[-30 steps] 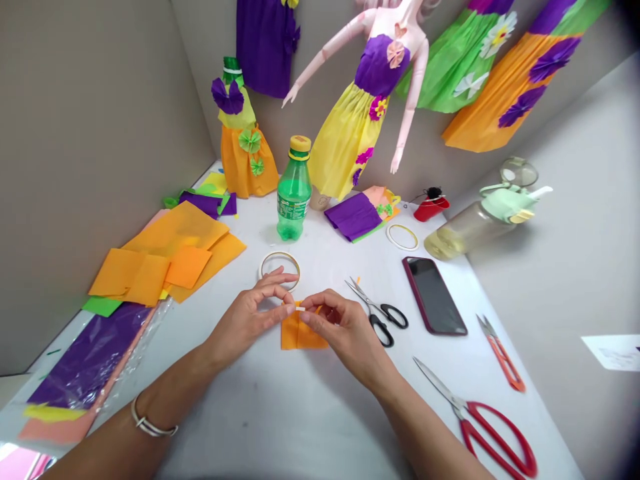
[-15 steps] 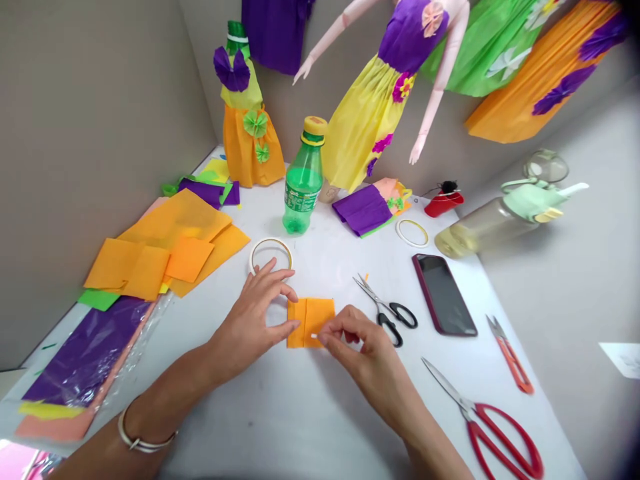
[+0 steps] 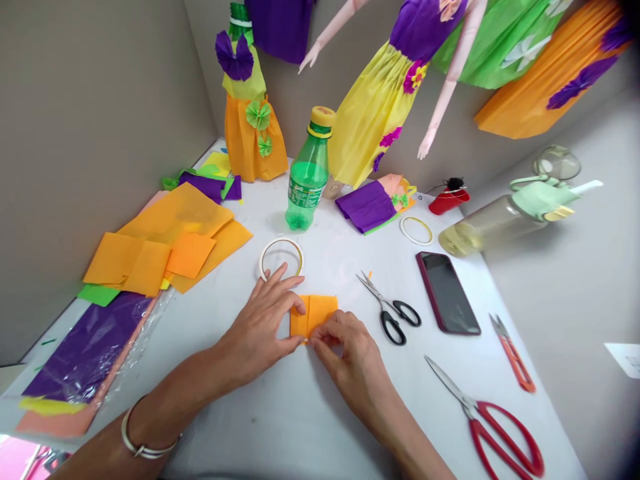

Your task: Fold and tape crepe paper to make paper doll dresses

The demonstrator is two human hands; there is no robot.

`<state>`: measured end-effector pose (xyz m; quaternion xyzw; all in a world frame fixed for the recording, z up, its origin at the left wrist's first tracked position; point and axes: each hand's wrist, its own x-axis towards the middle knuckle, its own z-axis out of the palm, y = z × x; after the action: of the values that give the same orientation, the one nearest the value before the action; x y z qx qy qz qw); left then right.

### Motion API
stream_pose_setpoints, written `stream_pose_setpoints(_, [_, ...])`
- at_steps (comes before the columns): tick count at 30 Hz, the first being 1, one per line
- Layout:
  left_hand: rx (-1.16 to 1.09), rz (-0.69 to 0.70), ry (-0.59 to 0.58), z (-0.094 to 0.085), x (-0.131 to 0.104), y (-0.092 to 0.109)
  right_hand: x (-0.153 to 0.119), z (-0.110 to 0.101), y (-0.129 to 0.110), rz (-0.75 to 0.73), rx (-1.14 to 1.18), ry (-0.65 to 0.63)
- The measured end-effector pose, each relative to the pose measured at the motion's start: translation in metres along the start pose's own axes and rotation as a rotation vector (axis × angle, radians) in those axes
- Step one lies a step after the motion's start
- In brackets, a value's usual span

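Orange folded paper [image 3: 316, 313]: lay flat on the white table [image 3: 280, 413], pinned under both hands. Left hand [image 3: 265, 327] pressed its left edge; right hand [image 3: 350, 350] pinched the near edge. Thin, light, easily creased; best handled by edges. Tape ring [image 3: 281, 257] just beyond the fingers.

head camera looks forward and down, close over the table [image 3: 310, 427].

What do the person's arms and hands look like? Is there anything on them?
Both arms are bare, with no sleeves and no gloves. The left hand has a thin silver bracelet around its wrist, a slim band that looks doubled. The right hand has nothing on its wrist. No rings can be made out on the fingers, and the nails look short and plain.
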<state>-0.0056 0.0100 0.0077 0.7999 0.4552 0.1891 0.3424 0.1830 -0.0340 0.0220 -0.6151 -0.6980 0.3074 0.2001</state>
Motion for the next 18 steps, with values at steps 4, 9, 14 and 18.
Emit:
stream_pose_setpoints(4, [0.014,0.012,0.009,0.0024,0.0002,-0.0008,0.0016,0.0031,0.0010,-0.002,-0.037,-0.001])
stream_pose_setpoints(9, [0.035,-0.005,-0.013,0.0037,0.0014,0.0008,0.0020,0.0050,-0.0003,0.002,-0.070,0.003])
stream_pose_setpoints(14, [0.047,0.019,0.005,0.0075,0.0009,0.0012,0.0018,0.0075,-0.0002,-0.015,-0.114,0.028])
stream_pose_setpoints(18, [0.049,0.009,-0.001,0.0093,0.0008,-0.0007,0.0015,0.0088,0.0004,-0.038,-0.140,0.031])
